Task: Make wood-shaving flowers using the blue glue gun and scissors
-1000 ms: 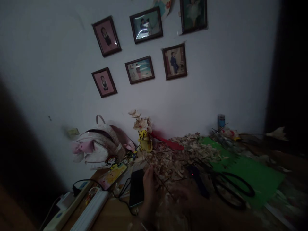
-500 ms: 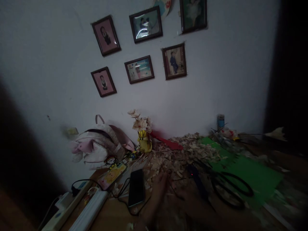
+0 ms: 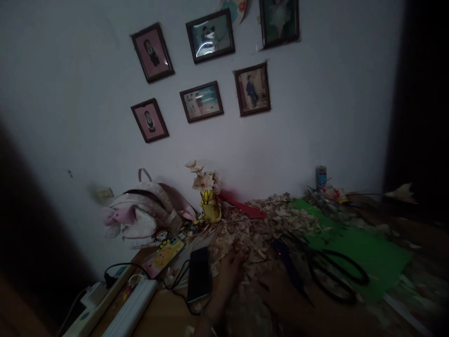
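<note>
In the dim light my left hand [image 3: 229, 269] rests low over the wood shavings [image 3: 252, 236], its fingers curled. Whatever lies between them is too dark to make out. Across from it, my right hand [image 3: 277, 285] is bent inward with its fingers drawn together, a small dark bit showing at the fingertips. Just beyond the right hand lies a dark blue tool [image 3: 289, 264] with a small red light. Large black scissor handles [image 3: 336, 276] are to its right. A black phone [image 3: 199, 274] lies left of my left hand.
A green sheet [image 3: 365, 255] covers the right side. Pale flowers [image 3: 205, 180] stand in a yellow holder [image 3: 211, 210] near the wall. On the left are a pale backpack [image 3: 150, 210], a power strip [image 3: 87, 313] and cables. Framed photos [image 3: 201, 102] hang above.
A thin dark stem visible between my hands earlier no longer shows clearly. My left hand has shifted slightly left and lower; the right has moved slightly too. Objects on the table stay put.
</note>
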Available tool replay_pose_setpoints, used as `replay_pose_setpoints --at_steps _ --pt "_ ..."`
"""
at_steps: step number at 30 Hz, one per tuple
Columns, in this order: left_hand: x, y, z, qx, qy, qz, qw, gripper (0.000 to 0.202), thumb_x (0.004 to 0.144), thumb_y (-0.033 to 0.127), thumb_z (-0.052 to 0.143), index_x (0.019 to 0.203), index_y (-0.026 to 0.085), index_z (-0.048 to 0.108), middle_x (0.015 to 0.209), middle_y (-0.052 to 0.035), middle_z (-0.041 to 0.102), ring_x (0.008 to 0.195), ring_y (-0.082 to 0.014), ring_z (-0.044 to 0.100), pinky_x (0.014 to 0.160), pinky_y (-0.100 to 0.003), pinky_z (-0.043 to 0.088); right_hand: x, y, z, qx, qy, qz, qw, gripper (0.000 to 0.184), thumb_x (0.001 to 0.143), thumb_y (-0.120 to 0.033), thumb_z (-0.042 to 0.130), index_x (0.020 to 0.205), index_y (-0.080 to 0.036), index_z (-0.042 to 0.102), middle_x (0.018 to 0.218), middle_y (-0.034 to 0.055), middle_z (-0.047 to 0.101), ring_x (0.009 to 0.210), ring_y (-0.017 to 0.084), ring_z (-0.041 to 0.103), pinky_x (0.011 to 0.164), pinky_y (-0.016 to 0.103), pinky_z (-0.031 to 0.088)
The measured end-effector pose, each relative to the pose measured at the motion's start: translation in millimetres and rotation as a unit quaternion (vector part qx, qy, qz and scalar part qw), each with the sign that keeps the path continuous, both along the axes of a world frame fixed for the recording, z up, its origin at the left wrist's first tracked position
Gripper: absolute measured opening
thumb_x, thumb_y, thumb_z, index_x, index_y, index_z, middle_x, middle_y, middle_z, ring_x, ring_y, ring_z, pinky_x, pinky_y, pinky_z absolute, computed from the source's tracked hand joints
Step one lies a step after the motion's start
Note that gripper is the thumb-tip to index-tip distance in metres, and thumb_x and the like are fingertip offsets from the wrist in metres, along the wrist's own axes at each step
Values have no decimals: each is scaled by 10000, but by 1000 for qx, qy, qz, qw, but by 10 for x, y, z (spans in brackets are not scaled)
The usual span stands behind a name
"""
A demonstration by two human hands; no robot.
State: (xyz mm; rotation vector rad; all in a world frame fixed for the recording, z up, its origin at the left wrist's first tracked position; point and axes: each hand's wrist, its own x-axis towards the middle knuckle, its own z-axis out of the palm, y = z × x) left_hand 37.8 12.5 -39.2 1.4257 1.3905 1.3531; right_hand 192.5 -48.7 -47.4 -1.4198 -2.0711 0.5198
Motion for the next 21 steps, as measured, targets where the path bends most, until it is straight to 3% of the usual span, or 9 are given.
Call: replay_pose_setpoints --at_steps 5,9,12,15,19,21 --pt "-117 -69 123 -1 182 -4 983 128 722 260 543 701 225 664 660 -37 665 683 -218 604 605 -266 349 35 13 85 13 -47 -7 999 385 859 -377 350 654 -190 617 686 56 653 684 177 562 658 299 352" --pt "-185 -94 172 -24 309 29 950 185 765 268 479 714 194 641 684 -103 664 702 -262 624 596 -294 351 121 116 42 15 -57 -22 998 273 804 -231 395 743 -165 653 842 99 661 872 221 564 787 334 373" --pt "-188 -108 201 -46 421 39 905 259 822 304 396 819 180 624 740 -127 675 721 -257 637 604 -299 368 171 169 -43 3 -69 41 997 223 754 -196 454 773 -167 674 900 96 653 923 213 556 831 323 378" --pt "-165 -134 247 -67 505 33 860 290 845 294 356 929 163 600 808 -126 682 754 -230 640 624 -288 392 180 166 -76 4 -101 41 994 240 749 -172 457 755 -160 696 926 124 655 974 240 545 883 362 366" --pt "-118 -178 329 29 545 21 838 329 810 220 393 1093 154 547 974 -119 645 903 -236 589 738 -315 408 177 153 -81 9 -85 29 996 347 767 -103 382 956 -144 671 1093 142 628 1075 226 515 988 366 304" --pt "-88 -196 361 83 551 -13 830 335 790 188 412 1090 170 561 1037 -107 623 976 -229 552 820 -322 388 177 164 -114 22 -40 41 998 370 766 -114 380 1030 -145 637 1157 139 597 1100 221 501 993 365 313"
